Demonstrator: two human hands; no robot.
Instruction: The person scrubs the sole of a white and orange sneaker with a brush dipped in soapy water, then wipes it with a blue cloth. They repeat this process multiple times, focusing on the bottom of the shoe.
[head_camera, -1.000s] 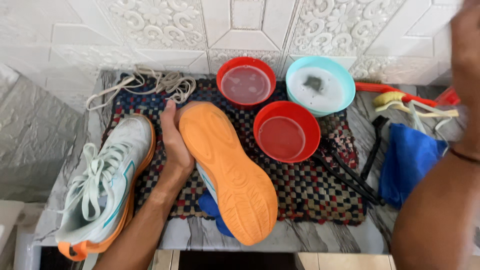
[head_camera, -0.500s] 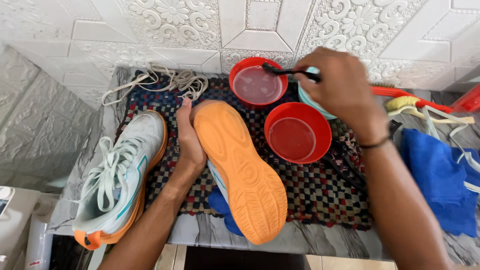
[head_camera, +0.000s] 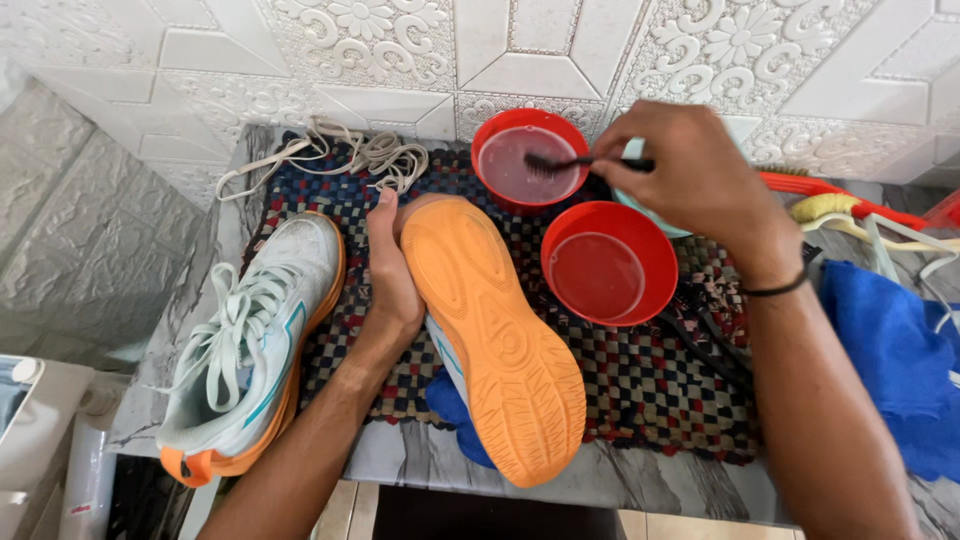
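While the left hand (head_camera: 392, 285) wraps its fingers around the sneaker (head_camera: 495, 340), lying orange sole up on the checkered mat (head_camera: 690, 400), the right hand (head_camera: 690, 180) pinches a small dark brush (head_camera: 560, 163) in the far red bowl (head_camera: 528, 160). Wetting all the bristles seems best.

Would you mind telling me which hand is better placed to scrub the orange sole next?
Probably the right hand: it holds the small brush, bristles over the far red bowl, and is free to swing over. The left hand is busy propping the sole-up shoe on its side.
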